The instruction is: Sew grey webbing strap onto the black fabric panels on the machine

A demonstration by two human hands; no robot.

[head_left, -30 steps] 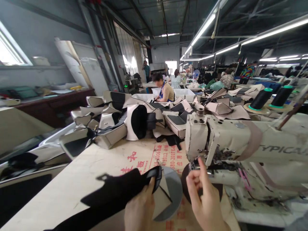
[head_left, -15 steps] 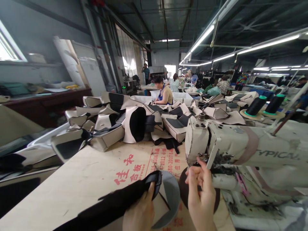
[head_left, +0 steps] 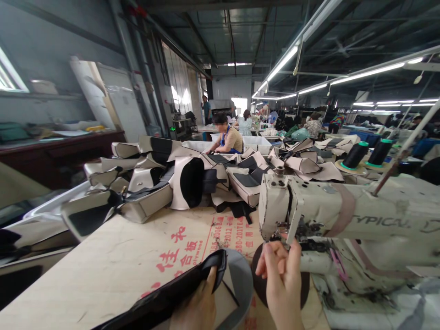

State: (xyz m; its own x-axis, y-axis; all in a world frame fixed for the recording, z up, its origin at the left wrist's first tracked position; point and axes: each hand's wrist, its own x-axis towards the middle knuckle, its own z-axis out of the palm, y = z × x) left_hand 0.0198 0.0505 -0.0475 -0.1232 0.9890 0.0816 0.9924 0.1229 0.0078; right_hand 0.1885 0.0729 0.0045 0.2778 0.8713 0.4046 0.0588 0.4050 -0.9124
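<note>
Right hand (head_left: 282, 279) now higher at sewing machine (head_left: 309, 206), left hand (head_left: 195, 309) lower

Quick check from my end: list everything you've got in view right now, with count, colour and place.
Sewing machine: one, cream, right side of the table.
Black piece: one, black, front of the table under the left hand.
Grey panel: one, grey, beside the black piece.
Stitched covers: a pile, cream and black, across the far table edge.
Thread cones: two, black on green bases, behind the machine.
Table: one, pale wood with red print.
Seated worker: one, tan top, behind the pile.
Left hand: grips the black piece.
Right hand: raised at the needle area, fingers pinched; what it holds is too small to tell.
</note>
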